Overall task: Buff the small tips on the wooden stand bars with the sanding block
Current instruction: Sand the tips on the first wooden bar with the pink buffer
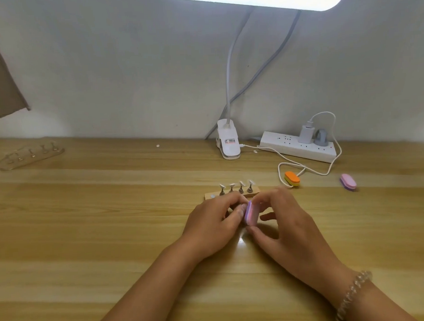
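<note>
A small wooden stand bar (253, 190) lies on the table, with several metal pegs carrying pale tips (241, 183) standing along it. Just in front of the bar, my right hand (287, 226) pinches a pink and purple sanding block (249, 212) upright between thumb and fingers. My left hand (213, 224) is curled against the block's left face and seems to hold a small piece there. That piece is hidden by my fingers.
An orange sanding block (292, 178) and a pink one (348, 181) lie to the right. A white power strip (289, 149) with trailing cable and a clip lamp base (227, 142) stand at the back. A clear stand (25, 156) with pegs lies at the far left.
</note>
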`<state>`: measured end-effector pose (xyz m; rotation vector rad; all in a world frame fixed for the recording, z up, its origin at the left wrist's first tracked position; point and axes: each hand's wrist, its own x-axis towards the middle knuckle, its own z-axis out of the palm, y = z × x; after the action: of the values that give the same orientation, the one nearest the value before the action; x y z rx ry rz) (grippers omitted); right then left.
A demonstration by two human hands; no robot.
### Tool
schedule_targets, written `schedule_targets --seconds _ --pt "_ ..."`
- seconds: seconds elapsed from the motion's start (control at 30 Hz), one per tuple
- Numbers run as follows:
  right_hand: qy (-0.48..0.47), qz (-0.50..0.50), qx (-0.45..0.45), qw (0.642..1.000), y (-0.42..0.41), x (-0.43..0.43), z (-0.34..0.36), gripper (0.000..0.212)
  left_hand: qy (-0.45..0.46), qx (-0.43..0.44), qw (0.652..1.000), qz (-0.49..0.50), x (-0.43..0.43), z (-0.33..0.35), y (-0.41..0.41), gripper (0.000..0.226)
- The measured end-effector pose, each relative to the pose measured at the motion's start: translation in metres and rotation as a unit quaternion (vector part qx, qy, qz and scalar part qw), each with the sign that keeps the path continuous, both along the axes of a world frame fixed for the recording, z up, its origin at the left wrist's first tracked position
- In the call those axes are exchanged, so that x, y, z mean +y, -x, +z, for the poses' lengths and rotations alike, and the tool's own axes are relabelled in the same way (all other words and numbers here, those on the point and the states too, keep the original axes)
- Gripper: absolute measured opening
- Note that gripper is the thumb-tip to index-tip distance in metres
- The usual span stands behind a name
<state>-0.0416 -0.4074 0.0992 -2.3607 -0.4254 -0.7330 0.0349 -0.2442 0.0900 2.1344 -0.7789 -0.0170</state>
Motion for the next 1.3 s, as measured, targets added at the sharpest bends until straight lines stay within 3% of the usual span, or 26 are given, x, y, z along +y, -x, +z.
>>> schedule_targets --seconds 0.13,0.3,0.43,0.57,0.7,0.83,0.97,1.13,1.23,1.3 --pt "-0.074 -0.057 0.002 0.996 -0.0047 -0.0047 0.0026 0.035 -0.022 0.002 1.0 -0.001 -0.0008 0.0017 0.0008 0.016" --pt "-0.014 -0.001 0.02 1.0 0.0002 -0.0001 0.0024 0.032 -0.027 0.0 1.0 0.004 -0.0003 0.0038 0.0022 0.016" --pt "-0.088 -0.06 0.029 0.994 -0.0044 -0.0051 0.0052 0.033 -0.039 -0.002 0.999 0.005 -0.0009 0.0042 0.0026 0.017" --pt "-0.024 -0.008 0.03 0.999 0.0014 -0.0001 0.0039 0.034 -0.031 -0.004 1.0 0.001 0.0 0.0037 0.0014 0.022" --pt "-0.108 -0.046 0.052 0.992 -0.0037 -0.0051 0.0067 0.032 -0.024 0.005 1.0 -0.001 -0.0008 0.0041 0.0018 0.018" --pt "-0.041 0.003 0.036 0.999 0.0008 -0.0005 0.0049 0.032 -0.028 -0.003 1.0 0.0 0.0 0.0031 0.002 0.021" --pt "-0.093 -0.048 0.033 0.994 -0.0041 -0.0054 0.0048 0.031 -0.027 0.001 1.0 0.006 -0.0017 0.0038 0.0025 0.02" --pt "-0.031 0.006 0.024 0.999 -0.001 -0.0017 0.0023 0.031 -0.013 0.002 1.0 0.004 -0.0007 0.0038 0.0023 0.02" --pt "-0.057 -0.049 0.007 0.997 -0.0044 -0.0053 0.0025 0.031 -0.016 0.006 1.0 0.007 -0.0015 0.0042 0.0025 0.018" --pt "-0.015 -0.043 -0.001 0.999 -0.0031 -0.0033 0.0028 0.028 -0.022 -0.001 1.0 0.007 -0.0013 0.0036 0.0022 0.021"
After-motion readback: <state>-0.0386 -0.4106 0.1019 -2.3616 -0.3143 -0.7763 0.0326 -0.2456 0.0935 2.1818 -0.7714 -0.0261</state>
